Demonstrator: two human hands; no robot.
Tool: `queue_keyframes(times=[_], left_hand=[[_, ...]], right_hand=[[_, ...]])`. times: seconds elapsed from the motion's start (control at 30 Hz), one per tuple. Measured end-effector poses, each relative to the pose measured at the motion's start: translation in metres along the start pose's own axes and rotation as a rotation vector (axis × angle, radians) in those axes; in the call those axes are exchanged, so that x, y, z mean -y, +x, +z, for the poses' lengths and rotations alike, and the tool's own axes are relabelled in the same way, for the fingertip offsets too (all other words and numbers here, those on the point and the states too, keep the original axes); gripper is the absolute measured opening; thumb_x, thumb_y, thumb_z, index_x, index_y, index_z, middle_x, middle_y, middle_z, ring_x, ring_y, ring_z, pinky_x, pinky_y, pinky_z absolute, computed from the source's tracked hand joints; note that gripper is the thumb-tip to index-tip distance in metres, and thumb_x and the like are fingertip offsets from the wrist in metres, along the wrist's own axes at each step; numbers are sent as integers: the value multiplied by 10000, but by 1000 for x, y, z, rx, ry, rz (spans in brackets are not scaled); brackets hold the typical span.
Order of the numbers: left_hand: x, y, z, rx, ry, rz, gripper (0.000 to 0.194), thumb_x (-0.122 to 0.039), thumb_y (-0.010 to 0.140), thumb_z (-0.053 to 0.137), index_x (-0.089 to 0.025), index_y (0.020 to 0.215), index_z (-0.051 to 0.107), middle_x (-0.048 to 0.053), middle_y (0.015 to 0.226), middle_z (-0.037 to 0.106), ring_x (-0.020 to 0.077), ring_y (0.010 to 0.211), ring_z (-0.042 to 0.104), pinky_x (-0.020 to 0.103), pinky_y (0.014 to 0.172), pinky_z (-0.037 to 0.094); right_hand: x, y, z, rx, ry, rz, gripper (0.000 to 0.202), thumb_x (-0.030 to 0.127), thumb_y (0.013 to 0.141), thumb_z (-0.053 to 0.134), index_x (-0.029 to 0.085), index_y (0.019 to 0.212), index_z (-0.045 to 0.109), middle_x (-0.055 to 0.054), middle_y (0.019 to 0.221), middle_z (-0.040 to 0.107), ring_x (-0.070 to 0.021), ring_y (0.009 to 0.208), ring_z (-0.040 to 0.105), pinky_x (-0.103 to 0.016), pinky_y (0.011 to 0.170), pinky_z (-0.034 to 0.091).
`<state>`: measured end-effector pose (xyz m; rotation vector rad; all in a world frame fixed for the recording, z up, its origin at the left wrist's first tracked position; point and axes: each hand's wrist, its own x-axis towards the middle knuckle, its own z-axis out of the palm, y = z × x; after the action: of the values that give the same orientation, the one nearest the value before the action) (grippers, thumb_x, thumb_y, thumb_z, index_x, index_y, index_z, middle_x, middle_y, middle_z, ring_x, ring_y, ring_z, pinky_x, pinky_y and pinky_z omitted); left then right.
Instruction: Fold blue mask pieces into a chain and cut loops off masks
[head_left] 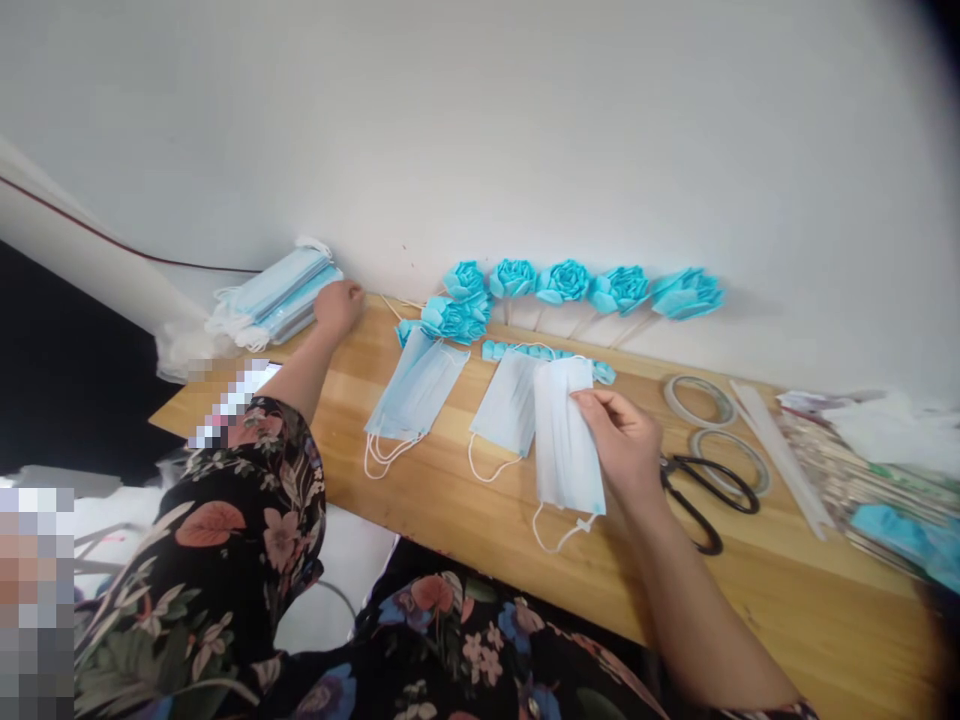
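Observation:
My right hand (626,440) pinches a pale face mask (566,440) by its right edge, thumb and fingers together, and the mask's ear loop hangs below. Partly behind it lies another light blue mask (506,400). Farther left, a face mask (420,385) rests on the table with its loops toward me. At the back left, my left hand (340,306) is curled against the right end of a stack of masks (281,290). Its fingers are bent, and whatever they may hold is hidden.
Several blue mask-fabric flowers (564,282) on sticks lean along the wall. A row of small blue pieces (536,351) lies before them. On the right are tape rolls (699,402), black-handled scissors (712,485), a white strip (780,455) and thin sticks (840,460). A phone (255,378) lies left.

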<state>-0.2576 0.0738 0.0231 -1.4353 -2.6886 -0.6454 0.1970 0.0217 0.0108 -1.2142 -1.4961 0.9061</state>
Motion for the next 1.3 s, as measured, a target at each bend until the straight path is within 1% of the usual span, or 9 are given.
queue_keyframes(times=[0.17, 0.27, 0.37, 0.6, 0.77, 0.9, 1.1, 1.2, 1.3], left_hand=[[-71, -91, -20, -140, -414, 274, 360, -232, 906, 444, -124, 1099, 727, 114, 1065, 735, 202, 923, 634, 290, 856, 434], [-112, -166, -22, 191, -561, 595, 374, -402, 944, 486, -146, 777, 701, 61, 776, 682, 155, 725, 569, 268, 714, 404], [-134, -213, -17, 518, -645, 686, 506, -533, 953, 466, -157, 656, 629, 35, 674, 611, 134, 654, 511, 274, 685, 386], [-165, -238, -9, 1333, -1380, 410, 705, -726, 813, 602, -186, 1264, 641, 143, 1107, 694, 246, 1014, 641, 372, 883, 499], [-204, -245, -13, 1179, -1662, 60, 852, -348, 743, 826, -273, 1494, 432, 119, 1328, 599, 195, 1005, 640, 334, 869, 512], [-222, -240, -7, 1232, -1670, 14, 912, -268, 704, 844, -281, 1507, 412, 111, 1342, 590, 174, 934, 644, 311, 799, 523], [-233, -228, 12, 1085, -1669, 233, 879, -276, 645, 867, -259, 1440, 492, 110, 1280, 617, 235, 1060, 614, 376, 899, 514], [-234, -224, 13, 958, -1575, 416, 864, -331, 662, 865, -266, 1438, 489, 110, 1272, 622, 267, 1115, 596, 402, 926, 507], [-233, -223, 11, 869, -1477, 545, 800, -346, 689, 850, -264, 1413, 520, 108, 1303, 610, 272, 1127, 594, 398, 931, 503]], right_hand=[[-1, 0, 2, -12, 40, -59, 279, 453, 829, 686, 192, 859, 780, -37, 853, 756, -182, 797, 663, -307, 756, 519], [2, -1, 4, -53, 116, -109, 246, 410, 805, 725, 207, 936, 769, -16, 830, 718, -154, 743, 629, -296, 725, 521], [14, -3, 2, -105, 240, -168, 393, 361, 762, 782, 251, 1135, 723, -3, 854, 690, -141, 726, 611, -288, 698, 525], [42, -9, -16, -124, 387, -298, 945, 240, 649, 842, 259, 1496, 425, -88, 1136, 693, -169, 885, 652, -346, 809, 563], [32, -9, -29, -149, 322, -235, 1154, 267, 596, 847, 219, 1581, 247, -124, 1149, 686, -190, 885, 659, -422, 859, 569], [25, -5, -40, -138, 283, -285, 1274, 263, 523, 862, 293, 1597, 178, -148, 1385, 584, -257, 1099, 632, -492, 898, 557], [26, 3, -51, -173, 398, -236, 1091, 207, 535, 826, 368, 1512, 370, -122, 1377, 595, -246, 1043, 638, -371, 698, 546], [24, 9, -47, -120, 543, -64, 684, 314, 538, 832, 280, 1200, 664, -133, 1294, 652, -266, 1006, 651, -329, 614, 512], [22, 14, -40, -103, 589, 85, 466, 347, 530, 850, 196, 949, 715, -154, 1195, 694, -291, 1023, 650, -385, 670, 553]])
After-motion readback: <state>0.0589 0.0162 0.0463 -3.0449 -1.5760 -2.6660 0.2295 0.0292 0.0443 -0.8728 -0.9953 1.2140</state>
